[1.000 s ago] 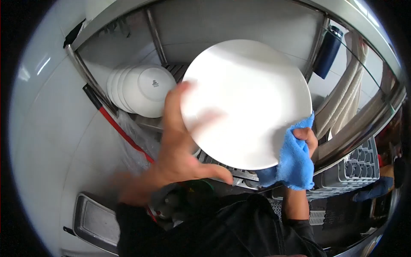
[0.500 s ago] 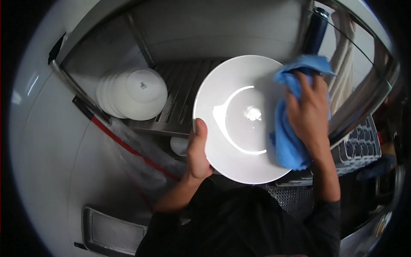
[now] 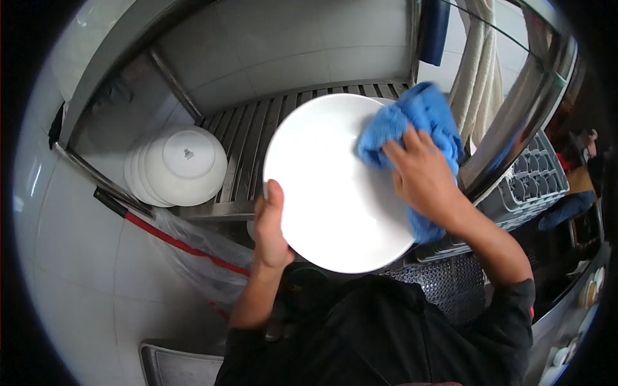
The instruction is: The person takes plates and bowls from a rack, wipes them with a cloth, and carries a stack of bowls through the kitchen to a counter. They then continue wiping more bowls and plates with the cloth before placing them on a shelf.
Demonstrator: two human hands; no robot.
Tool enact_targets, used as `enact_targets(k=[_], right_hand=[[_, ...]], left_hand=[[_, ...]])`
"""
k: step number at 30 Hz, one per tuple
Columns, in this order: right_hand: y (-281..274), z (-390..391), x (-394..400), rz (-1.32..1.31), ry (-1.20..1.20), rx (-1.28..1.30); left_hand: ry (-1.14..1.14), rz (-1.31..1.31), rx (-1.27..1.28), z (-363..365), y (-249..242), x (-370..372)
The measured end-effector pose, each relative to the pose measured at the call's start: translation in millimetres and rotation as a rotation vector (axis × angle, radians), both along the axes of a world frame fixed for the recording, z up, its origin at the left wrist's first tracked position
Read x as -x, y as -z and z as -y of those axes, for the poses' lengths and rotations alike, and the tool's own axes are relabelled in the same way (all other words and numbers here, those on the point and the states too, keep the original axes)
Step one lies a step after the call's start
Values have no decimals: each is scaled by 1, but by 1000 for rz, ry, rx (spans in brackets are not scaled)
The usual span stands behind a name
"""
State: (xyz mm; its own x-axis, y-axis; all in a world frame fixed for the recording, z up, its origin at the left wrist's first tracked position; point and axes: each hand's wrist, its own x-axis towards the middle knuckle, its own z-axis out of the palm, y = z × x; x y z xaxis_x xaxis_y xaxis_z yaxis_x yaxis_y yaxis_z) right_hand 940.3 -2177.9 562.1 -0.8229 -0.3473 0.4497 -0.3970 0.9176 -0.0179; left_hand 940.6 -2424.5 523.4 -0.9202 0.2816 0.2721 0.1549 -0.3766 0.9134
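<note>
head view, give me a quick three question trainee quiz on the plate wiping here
1. True or false: the left hand grips the large round white plate at its rim.
2. What does the right hand press against the plate? A) a yellow sponge B) a blue terry cloth C) a paper towel
3. Where does the stack of smaller white plates stand?

Key
1. True: the thumb lies over the plate's left edge.
2. B: the blue terry cloth sits on the plate's upper right part, under the fingers.
3. On edge on the slatted metal rack shelf, to the left of the held plate, undersides towards the camera.
</note>
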Motion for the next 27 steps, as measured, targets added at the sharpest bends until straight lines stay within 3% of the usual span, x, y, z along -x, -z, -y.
enact_targets(k=[2, 5, 7, 8, 10, 13, 14, 16, 23, 27], right_hand=[[-8, 8, 14, -173, 3, 114], [0, 25, 16, 61, -354, 294], [-22, 28, -16, 391, -416, 392], [-19, 14, -15, 471, -639, 403], [-38, -16, -30, 810, -772, 534], [-48, -76, -68, 632, -649, 913], [-22, -87, -92, 310, -686, 1315], [3, -112, -123, 41, -681, 1599], [48, -138, -154, -28, -465, 1851], [52, -128, -155, -14, -455, 1904]], left_hand=[[13, 66, 6, -14, 1, -4], [160, 215, -166, -32, -3, 2], [244, 305, -236, -27, -5, 11], [188, 312, -210, -28, -7, 14], [59, 322, -167, -27, -5, 22], [-20, 339, -102, -22, -4, 38], [-29, 361, -116, -22, -6, 42], [-58, 366, -98, -23, -7, 52], [-73, 483, -66, -31, -4, 79], [6, 472, -26, -33, 10, 94]])
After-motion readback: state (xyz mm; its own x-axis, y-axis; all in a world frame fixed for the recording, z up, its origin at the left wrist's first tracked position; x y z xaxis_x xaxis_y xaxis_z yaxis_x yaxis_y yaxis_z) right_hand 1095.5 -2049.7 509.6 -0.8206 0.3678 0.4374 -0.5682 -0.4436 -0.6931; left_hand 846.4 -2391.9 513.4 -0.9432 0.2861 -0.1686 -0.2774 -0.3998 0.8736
